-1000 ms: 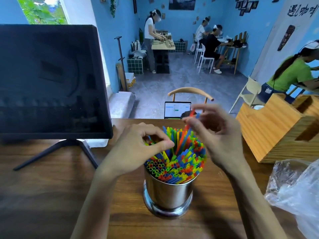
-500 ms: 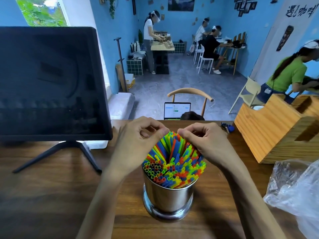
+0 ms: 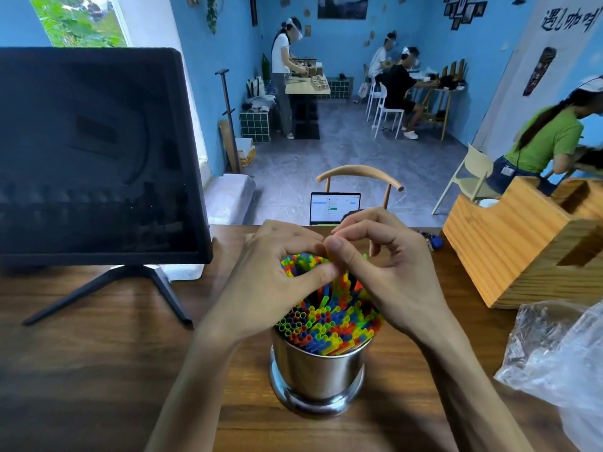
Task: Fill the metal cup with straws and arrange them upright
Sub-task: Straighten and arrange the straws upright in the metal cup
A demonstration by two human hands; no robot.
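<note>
A shiny metal cup (image 3: 318, 375) stands on the wooden table near the front, packed with several colourful straws (image 3: 329, 324) that point up and lean towards the far side. My left hand (image 3: 277, 278) curls round the far-left part of the bundle, thumb and fingers forming a ring over the tops. My right hand (image 3: 388, 272) meets it from the right and pinches a few straw tips between thumb and fingers. The thumbs touch above the cup. The far tips are hidden behind my hands.
A black monitor (image 3: 94, 158) on a tripod stand fills the left side. A wooden box (image 3: 522, 252) sits at the right, a crumpled clear plastic bag (image 3: 561, 360) nearer at the right edge. A small laptop (image 3: 334, 207) and a chair stand beyond the table. People work further back.
My right hand came down from lifting a straw and closed on the bundle. Both hands have drawn together over the straw tops, thumbs now touching.
</note>
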